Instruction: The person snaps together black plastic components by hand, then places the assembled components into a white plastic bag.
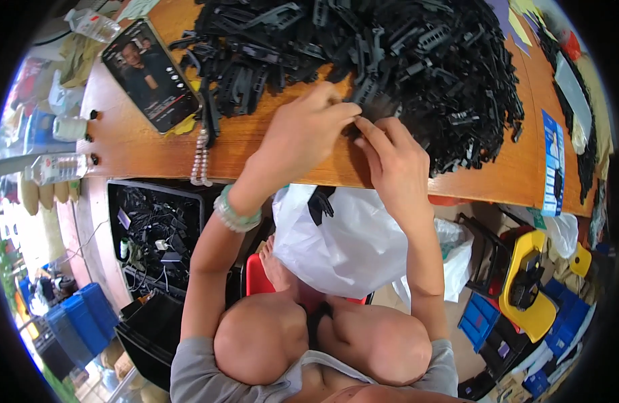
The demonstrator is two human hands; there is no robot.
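Observation:
A large heap of black plastic clips (430, 74) covers the far part of the wooden table (141, 151). At its near edge, my left hand (302, 131) and my right hand (398, 151) meet fingertip to fingertip just above the tabletop. Both are closed in a pinch; whatever is between the fingers is too small and hidden to make out. A pale green bead bracelet (237, 211) circles my left wrist. Below the table edge, a white plastic bag (343, 235) hangs open over my lap, with a few black pieces (319, 205) at its mouth.
A phone (148, 74) playing a video leans at the left, with a string of pearly beads (200, 158) beside it. A black bin (155, 228) of parts stands lower left. A blue printed card (552, 161) lies at the right edge. A yellow chair (527, 289) is lower right.

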